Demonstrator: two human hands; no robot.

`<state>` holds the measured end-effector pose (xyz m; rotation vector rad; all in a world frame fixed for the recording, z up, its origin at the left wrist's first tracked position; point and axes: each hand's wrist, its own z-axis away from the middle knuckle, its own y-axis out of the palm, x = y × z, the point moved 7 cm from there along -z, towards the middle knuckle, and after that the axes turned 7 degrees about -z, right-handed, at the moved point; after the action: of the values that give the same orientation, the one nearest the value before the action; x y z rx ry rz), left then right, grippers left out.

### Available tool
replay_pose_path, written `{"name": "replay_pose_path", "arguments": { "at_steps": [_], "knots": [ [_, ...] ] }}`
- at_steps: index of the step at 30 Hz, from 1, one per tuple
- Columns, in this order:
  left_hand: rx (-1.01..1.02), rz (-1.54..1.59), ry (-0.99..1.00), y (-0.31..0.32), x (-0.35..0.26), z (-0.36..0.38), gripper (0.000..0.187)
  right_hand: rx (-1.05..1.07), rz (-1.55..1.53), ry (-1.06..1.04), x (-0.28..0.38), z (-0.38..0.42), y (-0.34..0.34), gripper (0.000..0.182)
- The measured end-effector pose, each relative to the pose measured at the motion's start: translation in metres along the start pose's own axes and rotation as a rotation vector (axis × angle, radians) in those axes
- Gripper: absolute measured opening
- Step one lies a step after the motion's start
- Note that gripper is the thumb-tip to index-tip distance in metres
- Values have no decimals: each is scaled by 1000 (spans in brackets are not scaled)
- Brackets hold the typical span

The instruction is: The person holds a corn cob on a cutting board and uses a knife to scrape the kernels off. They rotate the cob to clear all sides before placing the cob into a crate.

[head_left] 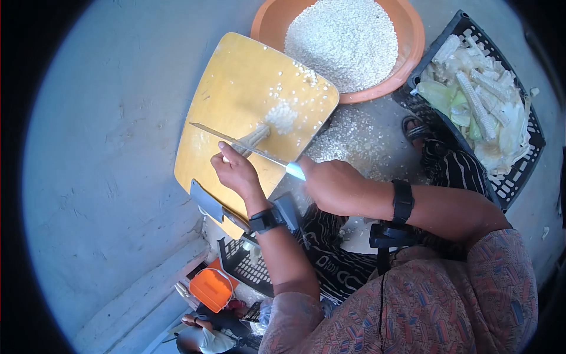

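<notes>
My left hand (237,172) is closed round the lower end of a corn cob (254,140), whose other end rests on the yellow board (236,88). In my right hand (333,186) is the light blue handle of a knife (230,140). The blade reaches left across the cob, above my left hand. Loose white kernels (282,117) lie on the board beside the cob's far end, and more are scattered toward its upper right corner. A cleaver (206,200) lies at the board's lower left edge.
An orange basin (417,35) of white kernels stands beyond the board. At the right is a black crate (533,138) with cobs and husks. Kernels litter the floor (389,133). An orange bucket (211,289), another black crate (233,253) and another person (215,341) are at the lower left.
</notes>
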<state>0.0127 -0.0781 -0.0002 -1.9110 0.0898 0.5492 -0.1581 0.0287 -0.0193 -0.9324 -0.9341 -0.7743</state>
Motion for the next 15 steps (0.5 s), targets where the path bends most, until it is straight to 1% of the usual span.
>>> {"name": "replay_pose_path", "arguments": {
  "at_steps": [5,8,11,13,14,15],
  "knots": [
    [8,-52,42,0,-13,5,46,-15,8,-15,-1,-6,-5,27],
    [-4,-34,79,0,-17,8,42,-70,28,-13,-3,-16,-4,27],
    [9,-8,91,1,-21,11,38,-73,55,-46,-1,-27,-2,24],
    [-16,-21,182,0,-26,13,36,-210,111,-84,2,-36,-3,16],
    [-15,-22,185,-3,-25,12,36,-212,109,-82,1,-37,1,16],
    [13,-48,144,-5,-21,9,35,-171,73,-63,3,-36,5,17]
  ]
}}
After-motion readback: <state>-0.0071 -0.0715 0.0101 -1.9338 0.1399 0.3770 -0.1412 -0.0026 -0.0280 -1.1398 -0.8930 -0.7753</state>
